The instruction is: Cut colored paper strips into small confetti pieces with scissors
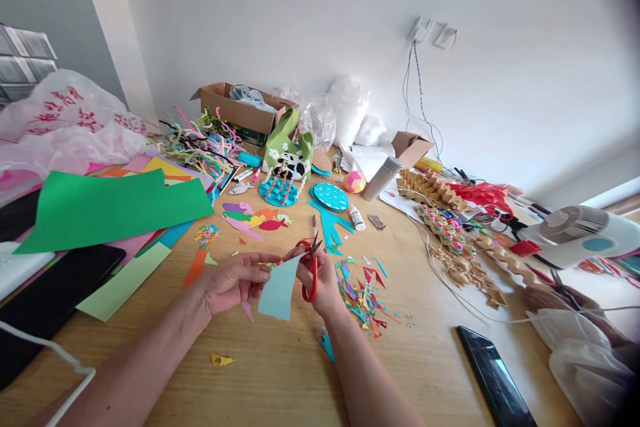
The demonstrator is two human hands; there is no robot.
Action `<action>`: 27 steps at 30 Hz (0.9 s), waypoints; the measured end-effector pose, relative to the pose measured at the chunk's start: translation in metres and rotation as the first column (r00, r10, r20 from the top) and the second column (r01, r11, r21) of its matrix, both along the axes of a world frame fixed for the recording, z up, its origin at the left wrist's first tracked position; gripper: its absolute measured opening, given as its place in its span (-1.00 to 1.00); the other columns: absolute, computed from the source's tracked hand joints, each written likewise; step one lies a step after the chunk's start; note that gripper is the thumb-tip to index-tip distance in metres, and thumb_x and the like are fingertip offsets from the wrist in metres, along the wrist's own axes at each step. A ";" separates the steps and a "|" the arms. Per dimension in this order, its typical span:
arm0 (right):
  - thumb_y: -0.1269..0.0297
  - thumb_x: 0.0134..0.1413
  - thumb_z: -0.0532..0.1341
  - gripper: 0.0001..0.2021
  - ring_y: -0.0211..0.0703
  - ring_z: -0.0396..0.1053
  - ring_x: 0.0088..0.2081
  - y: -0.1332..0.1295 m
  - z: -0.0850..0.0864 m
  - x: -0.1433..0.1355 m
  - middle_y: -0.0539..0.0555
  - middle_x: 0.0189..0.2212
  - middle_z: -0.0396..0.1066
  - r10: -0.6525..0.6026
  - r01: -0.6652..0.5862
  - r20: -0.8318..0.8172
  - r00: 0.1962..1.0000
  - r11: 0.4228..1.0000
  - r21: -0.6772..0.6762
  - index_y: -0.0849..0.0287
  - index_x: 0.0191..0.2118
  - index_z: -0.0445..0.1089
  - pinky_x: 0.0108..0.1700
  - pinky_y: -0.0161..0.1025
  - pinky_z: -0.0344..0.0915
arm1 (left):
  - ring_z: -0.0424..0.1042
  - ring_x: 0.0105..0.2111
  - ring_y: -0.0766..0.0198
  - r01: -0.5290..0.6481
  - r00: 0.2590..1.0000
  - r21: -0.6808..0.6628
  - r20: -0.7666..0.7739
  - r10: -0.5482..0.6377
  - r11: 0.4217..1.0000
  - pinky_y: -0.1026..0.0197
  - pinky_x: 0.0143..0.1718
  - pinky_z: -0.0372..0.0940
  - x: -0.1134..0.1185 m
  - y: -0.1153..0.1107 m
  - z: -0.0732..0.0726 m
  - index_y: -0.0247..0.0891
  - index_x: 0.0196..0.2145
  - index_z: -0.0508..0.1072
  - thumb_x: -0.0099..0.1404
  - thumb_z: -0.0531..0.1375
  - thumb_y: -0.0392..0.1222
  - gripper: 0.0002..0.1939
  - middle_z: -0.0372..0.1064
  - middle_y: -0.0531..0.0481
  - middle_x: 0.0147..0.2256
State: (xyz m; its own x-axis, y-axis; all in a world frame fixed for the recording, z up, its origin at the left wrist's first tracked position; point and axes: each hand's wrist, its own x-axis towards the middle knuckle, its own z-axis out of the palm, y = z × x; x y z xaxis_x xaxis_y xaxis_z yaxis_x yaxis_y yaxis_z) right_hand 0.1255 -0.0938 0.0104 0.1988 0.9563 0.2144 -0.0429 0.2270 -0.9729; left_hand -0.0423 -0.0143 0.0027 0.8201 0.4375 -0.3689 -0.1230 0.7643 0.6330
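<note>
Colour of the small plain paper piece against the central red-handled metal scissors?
Pale blue paper piece, clearest in the head view.

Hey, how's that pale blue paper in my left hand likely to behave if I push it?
The pale blue paper is probably very light, being a small, thin piece. It seems slightly stiff, since it extends beyond the left hand without sagging much. Pushed at its free lower edge, it would likely bend.
</note>
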 end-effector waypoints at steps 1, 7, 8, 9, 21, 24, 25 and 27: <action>0.31 -0.08 0.29 -0.87 -0.17 0.36 -0.37 0.000 0.000 0.000 0.04 -0.37 0.43 0.007 -0.007 -0.024 1.000 1.000 0.012 0.14 -0.38 0.32 -0.32 -0.26 0.26 | 0.44 -0.50 0.33 -0.022 1.000 0.014 -0.002 0.022 1.000 0.34 -0.49 0.29 0.001 -0.001 0.000 -0.35 -0.15 0.47 -0.06 0.33 -0.44 -0.55 0.49 -0.10 -0.40; 0.22 0.02 0.25 -0.83 -0.07 0.38 -0.12 0.002 0.000 0.002 0.15 -0.10 0.42 -0.169 0.168 -0.092 0.981 0.986 -0.011 0.16 -0.26 0.34 -0.04 -0.10 0.27 | 0.42 -0.47 0.33 -0.390 0.917 0.217 0.000 0.399 0.895 0.31 -0.44 0.30 0.005 -0.001 0.001 -0.32 -0.15 0.43 -0.11 0.36 -0.38 -0.51 0.45 0.01 -0.46; 0.19 0.04 0.24 -0.82 -0.07 0.39 -0.13 0.003 -0.001 0.002 0.16 -0.11 0.42 -0.174 0.171 -0.092 0.980 0.985 -0.032 0.17 -0.26 0.35 -0.04 -0.10 0.26 | 0.42 -0.47 0.32 -0.435 0.894 0.261 0.011 0.448 0.862 0.30 -0.43 0.30 0.005 -0.001 0.001 -0.32 -0.14 0.42 -0.11 0.36 -0.37 -0.50 0.45 0.01 -0.46; 0.17 0.04 0.23 -0.80 -0.07 0.40 -0.15 0.003 -0.002 0.002 0.17 -0.12 0.43 -0.165 0.161 -0.094 0.982 0.986 -0.049 0.17 -0.27 0.35 -0.05 -0.10 0.26 | 0.42 -0.47 0.32 -0.468 0.875 0.301 0.023 0.484 0.831 0.30 -0.44 0.30 0.005 -0.001 0.001 -0.32 -0.13 0.40 -0.11 0.36 -0.34 -0.48 0.45 0.02 -0.46; 0.28 -0.22 0.35 -0.77 -0.30 0.26 -0.49 0.001 0.000 -0.010 -0.07 -0.52 0.31 -0.124 0.100 -0.122 0.985 0.978 -0.184 0.18 -0.40 0.32 -0.40 -0.33 0.23 | 0.42 -0.46 0.27 -0.530 0.827 0.430 0.071 0.558 0.731 0.25 -0.44 0.31 0.008 -0.002 0.003 -0.28 -0.11 0.38 -0.10 0.37 -0.20 -0.46 0.44 0.05 -0.46; 0.27 -0.22 0.35 -0.76 -0.30 0.25 -0.49 0.000 0.002 -0.012 -0.05 -0.51 0.31 -0.112 0.092 -0.108 0.988 0.980 -0.177 0.18 -0.40 0.31 -0.41 -0.32 0.23 | 0.43 -0.45 0.23 -0.404 0.906 0.382 0.041 0.422 0.831 0.22 -0.45 0.30 0.007 -0.005 0.003 -0.32 -0.18 0.44 -0.03 0.34 -0.14 -0.57 0.49 -0.06 -0.37; 0.27 -0.23 0.36 -0.76 -0.30 0.25 -0.49 0.000 0.002 -0.012 -0.05 -0.51 0.31 -0.104 0.086 -0.100 0.989 0.981 -0.175 0.18 -0.41 0.31 -0.41 -0.32 0.22 | 0.44 -0.45 0.22 -0.356 0.927 0.373 0.026 0.374 0.857 0.21 -0.44 0.31 0.007 -0.006 0.002 -0.34 -0.21 0.47 -0.02 0.34 -0.13 -0.60 0.50 -0.09 -0.36; 0.24 -0.23 0.37 -0.74 -0.30 0.24 -0.49 -0.001 0.002 -0.012 -0.05 -0.51 0.29 -0.096 0.080 -0.084 0.992 0.981 -0.176 0.18 -0.42 0.30 -0.42 -0.33 0.21 | 0.45 -0.43 0.20 -0.301 0.946 0.369 -0.005 0.325 0.879 0.19 -0.39 0.31 0.008 -0.007 0.000 -0.36 -0.29 0.52 -0.05 0.36 -0.16 -0.66 0.51 -0.11 -0.37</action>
